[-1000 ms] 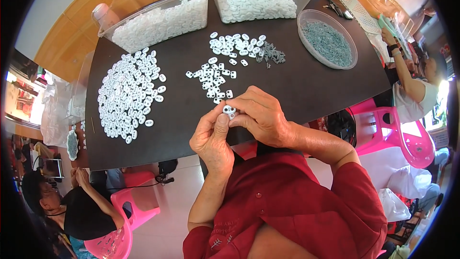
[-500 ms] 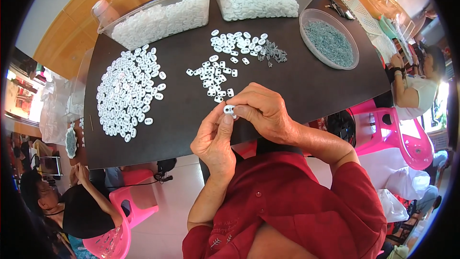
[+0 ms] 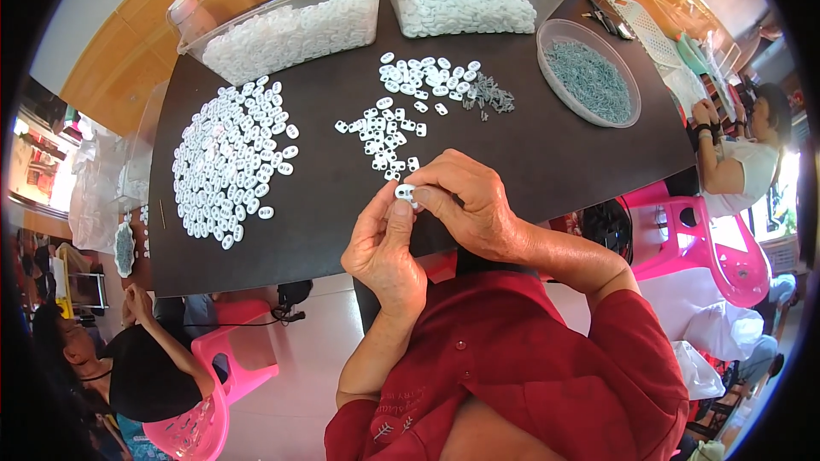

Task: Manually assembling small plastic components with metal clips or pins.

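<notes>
A small white oval plastic piece with two dark holes [image 3: 404,192] is pinched between the thumb and fingers of my left hand [image 3: 386,249]. My right hand [image 3: 471,207] closes its thumb and forefinger on the right edge of the same piece, so part of it is hidden. Just beyond my fingertips lies a loose group of white squarish plastic pieces [image 3: 381,134]. Farther off are white oval pieces [image 3: 424,77], with a little heap of grey-green pins [image 3: 489,96] beside them. A big pile of white oval pieces [image 3: 224,162] spreads at the left.
Two clear bins [image 3: 295,47] [image 3: 465,8] full of white pieces stand along the dark table's [image 3: 581,158] far side. A round tub of pins [image 3: 589,77] sits at the right. People sit at both sides near pink plastic chairs [image 3: 741,266].
Both hands stay together on the white piece, which has shifted very slightly to the left. The whole view has moved a little; the piles look the same.
</notes>
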The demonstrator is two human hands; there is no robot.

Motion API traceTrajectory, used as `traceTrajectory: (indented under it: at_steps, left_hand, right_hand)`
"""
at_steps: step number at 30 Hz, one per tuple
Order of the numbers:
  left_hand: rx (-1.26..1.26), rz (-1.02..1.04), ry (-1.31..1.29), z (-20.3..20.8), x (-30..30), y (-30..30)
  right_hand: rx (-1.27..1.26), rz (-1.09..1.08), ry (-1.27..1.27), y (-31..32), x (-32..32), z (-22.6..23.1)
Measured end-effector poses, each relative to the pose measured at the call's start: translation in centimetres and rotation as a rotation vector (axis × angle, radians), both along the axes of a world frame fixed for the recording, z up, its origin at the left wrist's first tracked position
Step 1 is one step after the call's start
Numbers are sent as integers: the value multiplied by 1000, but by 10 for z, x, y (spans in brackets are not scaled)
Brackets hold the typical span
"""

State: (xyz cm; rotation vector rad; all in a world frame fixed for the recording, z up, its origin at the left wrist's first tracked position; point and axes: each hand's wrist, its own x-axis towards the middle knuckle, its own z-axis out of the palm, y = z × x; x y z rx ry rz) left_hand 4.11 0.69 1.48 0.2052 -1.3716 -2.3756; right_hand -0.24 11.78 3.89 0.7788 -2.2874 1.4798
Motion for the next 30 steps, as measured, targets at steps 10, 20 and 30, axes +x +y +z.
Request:
traceTrajectory:
  at_steps: [10,20,30]
  left_hand:
    - [18,19,1,4,-3,-3]
    - [63,-87,33,8,-2,-9]
    - [-86,-77,81,-1,-4,-13]
  right_hand:
    - [107,111,180,3,-5,0]
    - [100,105,200,7,-7,-4]
    - [40,95,140,4,-4,-2]
